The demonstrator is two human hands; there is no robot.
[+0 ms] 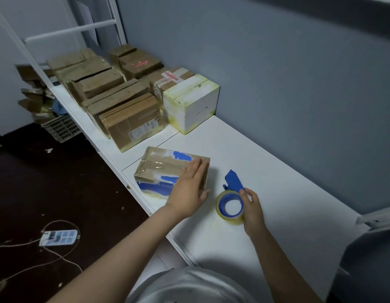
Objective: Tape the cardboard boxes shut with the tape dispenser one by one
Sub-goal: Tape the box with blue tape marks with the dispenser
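On the white table (266, 158) your left hand (189, 191) lies flat on the box (159, 168). Just right of it — your right hand (252, 209) grips the tape dispenser (230, 196).

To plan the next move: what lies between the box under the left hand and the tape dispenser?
In the head view, only bare table lies between box and tape dispenser; the thumb of the left hand reaches into it.

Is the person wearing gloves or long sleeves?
No gloves. The left hand and right hand are bare. The left forearm and right forearm are bare too, with no sleeves, watch or bracelet in sight. A grey top shows at the bottom of the picture.
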